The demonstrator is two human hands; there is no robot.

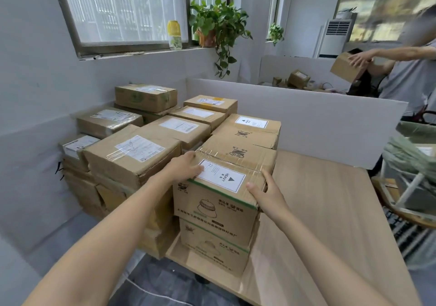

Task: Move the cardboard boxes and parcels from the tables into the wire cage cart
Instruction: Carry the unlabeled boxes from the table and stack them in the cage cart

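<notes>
A cardboard box with a white HEAVY label tops a two-box stack at the near left of the wooden table. My left hand lies flat on its top left edge, fingers over the label. My right hand grips its right top corner, thumb on top. Under it sits a matching box. Several more taped boxes with shipping labels are stacked behind and to the left. The wire cage cart is out of view.
A white partition borders the table at the back. Another person at the right holds a small box. A chair with green bags stands at the right. Plants sit on the window sill.
</notes>
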